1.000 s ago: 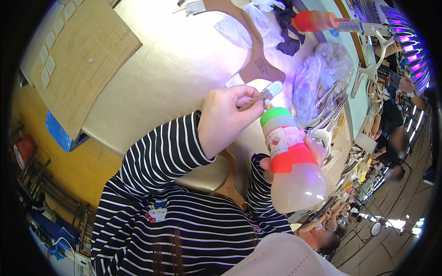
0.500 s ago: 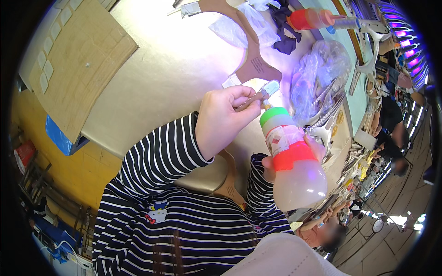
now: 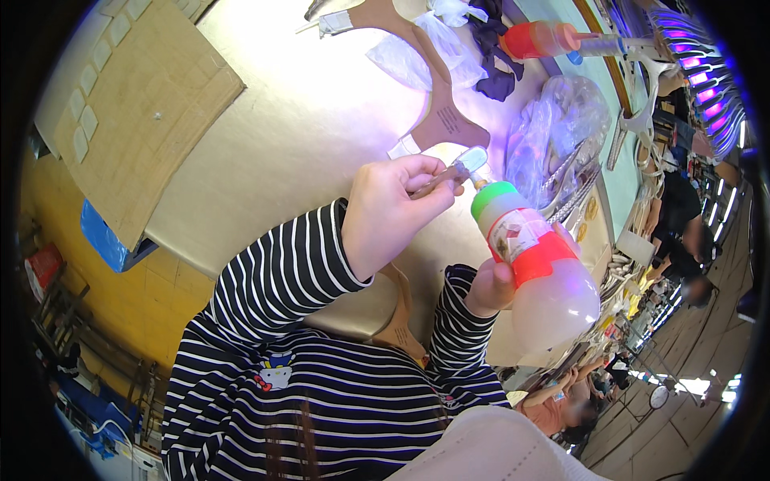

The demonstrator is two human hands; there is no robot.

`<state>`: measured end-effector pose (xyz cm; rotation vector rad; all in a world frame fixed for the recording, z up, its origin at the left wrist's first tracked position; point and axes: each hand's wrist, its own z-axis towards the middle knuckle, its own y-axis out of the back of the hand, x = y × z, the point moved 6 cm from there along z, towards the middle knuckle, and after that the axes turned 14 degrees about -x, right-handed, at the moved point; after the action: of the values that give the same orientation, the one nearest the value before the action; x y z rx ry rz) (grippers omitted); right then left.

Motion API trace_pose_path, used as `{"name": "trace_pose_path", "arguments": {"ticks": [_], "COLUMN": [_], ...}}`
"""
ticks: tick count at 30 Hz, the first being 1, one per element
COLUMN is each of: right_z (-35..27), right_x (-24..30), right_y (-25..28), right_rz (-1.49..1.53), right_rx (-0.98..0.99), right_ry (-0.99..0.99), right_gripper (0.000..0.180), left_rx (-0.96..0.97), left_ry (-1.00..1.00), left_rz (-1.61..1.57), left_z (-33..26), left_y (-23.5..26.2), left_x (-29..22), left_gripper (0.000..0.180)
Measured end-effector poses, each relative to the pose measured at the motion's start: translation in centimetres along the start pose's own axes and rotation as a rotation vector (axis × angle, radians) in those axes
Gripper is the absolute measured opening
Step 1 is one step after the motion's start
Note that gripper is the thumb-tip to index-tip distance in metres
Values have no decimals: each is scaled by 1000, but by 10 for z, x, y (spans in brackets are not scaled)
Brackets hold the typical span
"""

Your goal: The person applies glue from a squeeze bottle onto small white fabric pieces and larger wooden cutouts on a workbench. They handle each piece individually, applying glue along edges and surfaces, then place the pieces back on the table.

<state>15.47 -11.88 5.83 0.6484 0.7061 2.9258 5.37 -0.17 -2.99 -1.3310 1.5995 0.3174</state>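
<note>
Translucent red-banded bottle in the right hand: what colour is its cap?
The bottle's cap is bright green, shown best in the head view.

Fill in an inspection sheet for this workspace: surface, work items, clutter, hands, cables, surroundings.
Surface: pale, shiny tabletop, glaring white toward the top of the view.
Work items: cloudy bottle with green cap and red band, tilted; its nozzle is close to the pale end of a brown strip, contact cannot be told.
Clutter: brown branching piece, clear plastic bag, dark fabric, cardboard sheet.
Hands: left hand pinches the brown strip; right hand grips the bottle.
Cables: none made out for certain.
Surroundings: yellow floor on the left; co-worker in dark clothing on the right.
</note>
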Motion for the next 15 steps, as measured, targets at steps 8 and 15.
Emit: {"name": "trace_pose_path", "arguments": {"ticks": [8,15], "right_z": [1,1], "right_x": [-6,-5], "right_y": [-4,-7], "right_rz": [5,154], "right_rx": [-161,-194], "right_ry": [-229,-389], "right_gripper": [88,87], "left_rx": [-33,-35], "left_ry": [-86,-74], "left_rz": [-2,31], "left_z": [1,-1], "left_y": [0,0], "left_x": [0,-1], "left_gripper": [18,19]}}
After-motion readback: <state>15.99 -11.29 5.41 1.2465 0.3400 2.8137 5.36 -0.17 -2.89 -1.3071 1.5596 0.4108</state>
